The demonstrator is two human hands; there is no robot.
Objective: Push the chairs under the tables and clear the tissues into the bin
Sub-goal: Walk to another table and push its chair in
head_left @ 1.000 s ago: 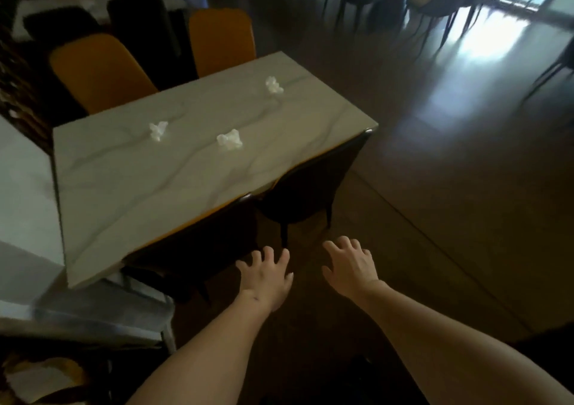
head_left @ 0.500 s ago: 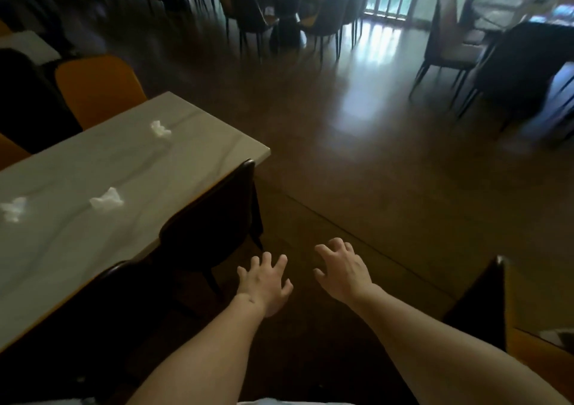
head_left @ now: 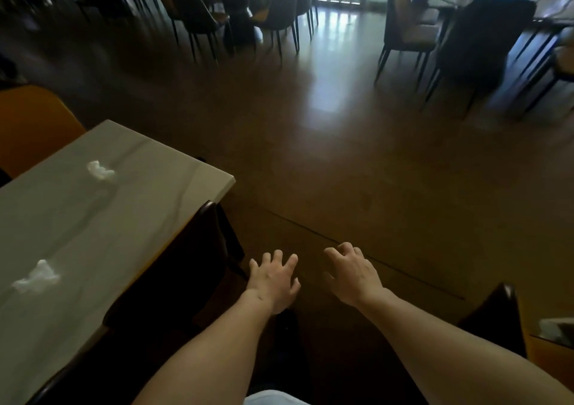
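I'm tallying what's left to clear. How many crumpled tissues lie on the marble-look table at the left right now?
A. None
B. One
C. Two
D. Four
C: two white crumpled tissues show on the table, the far tissue toward its outer corner and the near tissue closer to the person, while the left hand and right hand hover empty over the floor.

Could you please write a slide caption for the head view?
Both hands, left and right, open above the floor beside a table bearing two tissues.
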